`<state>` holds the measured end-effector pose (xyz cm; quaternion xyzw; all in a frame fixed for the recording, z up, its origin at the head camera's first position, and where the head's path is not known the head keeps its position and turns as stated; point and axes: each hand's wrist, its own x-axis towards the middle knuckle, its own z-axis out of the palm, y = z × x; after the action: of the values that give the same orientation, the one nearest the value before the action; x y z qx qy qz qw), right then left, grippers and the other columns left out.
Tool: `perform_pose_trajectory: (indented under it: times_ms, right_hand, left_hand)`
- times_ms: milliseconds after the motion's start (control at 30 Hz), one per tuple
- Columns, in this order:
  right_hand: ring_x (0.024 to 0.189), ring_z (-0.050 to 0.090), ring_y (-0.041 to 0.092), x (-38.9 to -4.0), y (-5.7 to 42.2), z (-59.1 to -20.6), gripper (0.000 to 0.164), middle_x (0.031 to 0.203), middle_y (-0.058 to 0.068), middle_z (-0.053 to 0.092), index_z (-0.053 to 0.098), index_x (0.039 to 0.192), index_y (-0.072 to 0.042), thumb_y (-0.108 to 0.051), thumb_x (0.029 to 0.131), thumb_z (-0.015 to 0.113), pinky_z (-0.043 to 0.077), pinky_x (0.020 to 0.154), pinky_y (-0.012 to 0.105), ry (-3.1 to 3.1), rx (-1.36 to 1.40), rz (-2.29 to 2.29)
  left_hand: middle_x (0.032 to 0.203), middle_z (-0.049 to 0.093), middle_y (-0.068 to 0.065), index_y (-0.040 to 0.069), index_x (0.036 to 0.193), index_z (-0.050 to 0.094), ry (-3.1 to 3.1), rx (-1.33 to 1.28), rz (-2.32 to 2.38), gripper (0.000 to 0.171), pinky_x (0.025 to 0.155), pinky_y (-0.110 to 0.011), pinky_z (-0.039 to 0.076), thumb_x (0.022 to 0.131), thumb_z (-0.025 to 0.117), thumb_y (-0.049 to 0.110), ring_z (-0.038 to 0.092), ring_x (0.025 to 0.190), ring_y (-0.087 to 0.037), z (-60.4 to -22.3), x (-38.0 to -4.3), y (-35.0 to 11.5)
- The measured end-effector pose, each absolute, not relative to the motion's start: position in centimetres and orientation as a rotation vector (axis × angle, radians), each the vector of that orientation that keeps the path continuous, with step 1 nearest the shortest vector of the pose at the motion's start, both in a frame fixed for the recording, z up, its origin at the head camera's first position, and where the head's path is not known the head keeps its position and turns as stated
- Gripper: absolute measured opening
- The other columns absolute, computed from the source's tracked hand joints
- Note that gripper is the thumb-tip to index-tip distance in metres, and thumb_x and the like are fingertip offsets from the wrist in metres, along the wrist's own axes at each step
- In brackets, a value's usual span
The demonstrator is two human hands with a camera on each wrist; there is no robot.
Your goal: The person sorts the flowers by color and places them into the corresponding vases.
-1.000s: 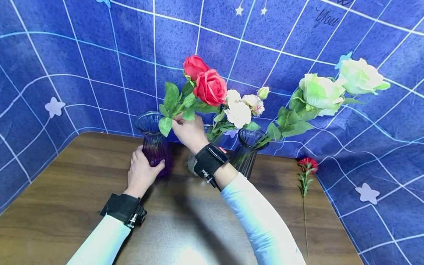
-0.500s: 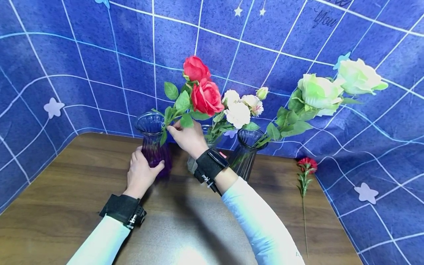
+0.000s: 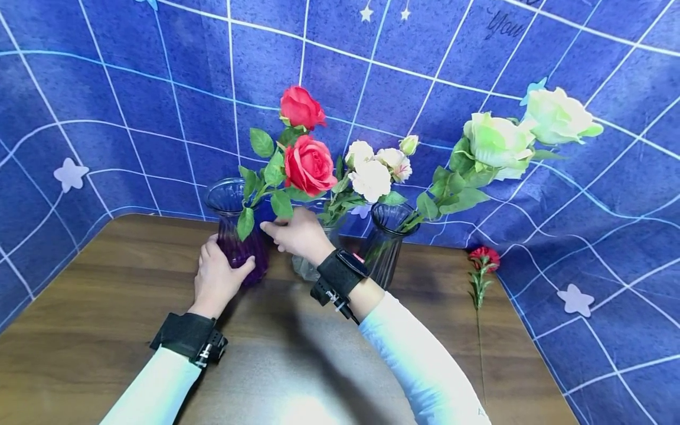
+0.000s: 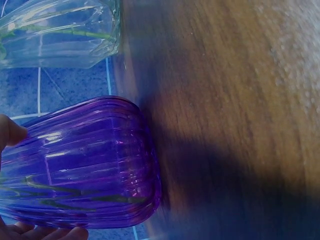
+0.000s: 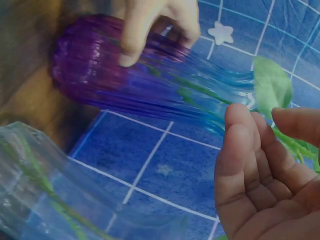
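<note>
My left hand (image 3: 218,274) grips the lower body of a ribbed purple-blue glass vase (image 3: 229,227), thumb on one side and fingers on the other. Two red roses (image 3: 310,165) with green leaves lean right out of its rim. Their stems (image 4: 75,192) show through the glass in the left wrist view, reaching toward the base. My right hand (image 3: 300,233) is beside the vase's neck, below the lower bloom. In the right wrist view, its thumb and curved fingers (image 5: 237,150) stand apart with nothing between them, near the leaves and green stem (image 5: 295,145).
A clear vase (image 3: 305,268) with white flowers (image 3: 372,177) stands right behind my right hand. Beside it, a dark grey vase (image 3: 390,248) holds pale green roses (image 3: 499,141). A red carnation (image 3: 483,260) lies on the table's right side. Blue patterned cloth (image 3: 175,100) backs the table.
The red roses have come down and left, their stems sinking into the purple vase. My right hand has lowered and let go of the stem. My left hand keeps its grip.
</note>
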<state>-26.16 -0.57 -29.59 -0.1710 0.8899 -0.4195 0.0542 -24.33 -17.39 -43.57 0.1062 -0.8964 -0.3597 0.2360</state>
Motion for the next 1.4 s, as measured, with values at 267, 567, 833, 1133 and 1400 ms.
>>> perform_pose_trajectory:
  times_ms: [267, 567, 833, 1133, 1400]
  right_hand:
    - [0.049, 0.059, 0.006, -25.6, 2.4, -32.0, 0.031, 0.058, 0.003, 0.065, 0.069, 0.068, -0.013, -0.032, 0.090, 0.060, 0.044, 0.055, 0.018, 2.806, -0.756, -1.101]
    - [0.047, 0.051, 0.003, -24.6, 7.3, -33.2, 0.027, 0.050, -0.007, 0.055, 0.072, 0.072, -0.012, -0.030, 0.089, 0.061, 0.038, 0.048, 0.020, 2.870, -0.707, -1.099]
    - [0.046, 0.052, 0.005, -23.4, 13.0, -33.8, 0.027, 0.052, -0.006, 0.057, 0.070, 0.070, -0.015, -0.032, 0.089, 0.061, 0.043, 0.050, 0.024, 2.923, -0.542, -1.068]
    - [0.056, 0.063, 0.014, -22.0, 20.2, -33.3, 0.029, 0.062, -0.002, 0.065, 0.071, 0.078, -0.010, -0.035, 0.089, 0.061, 0.047, 0.054, 0.026, 3.011, -0.298, -1.117]
    - [0.060, 0.059, 0.009, -22.2, 26.7, -35.0, 0.025, 0.069, 0.006, 0.070, 0.073, 0.084, -0.007, -0.029, 0.087, 0.062, 0.044, 0.059, 0.028, 3.391, -0.106, -0.950]
  left_hand:
    - [0.125, 0.041, -0.029, -0.005, 0.137, 0.026, -2.474, 0.296, -0.993, 0.085, 0.085, -0.062, 0.041, 0.078, 0.070, 0.037, 0.042, 0.115, -0.045, -43.9, -24.3, -17.3]
    - [0.126, 0.041, -0.029, -0.004, 0.138, 0.026, -2.470, 0.300, -0.999, 0.085, 0.086, -0.061, 0.040, 0.078, 0.071, 0.034, 0.041, 0.118, -0.045, -43.4, -24.3, -17.4]
    - [0.125, 0.042, -0.029, -0.004, 0.137, 0.027, -2.466, 0.304, -0.982, 0.083, 0.085, -0.061, 0.040, 0.077, 0.071, 0.035, 0.041, 0.116, -0.045, -43.5, -24.5, -17.2]
    - [0.129, 0.039, -0.030, -0.004, 0.139, 0.024, -2.505, 0.337, -0.988, 0.087, 0.084, -0.063, 0.040, 0.078, 0.070, 0.037, 0.041, 0.118, -0.047, -43.6, -24.3, -17.4]
    - [0.131, 0.036, -0.031, -0.005, 0.140, 0.021, -2.534, 0.334, -0.996, 0.089, 0.089, -0.063, 0.039, 0.079, 0.068, 0.040, 0.039, 0.119, -0.048, -43.3, -24.2, -17.4]
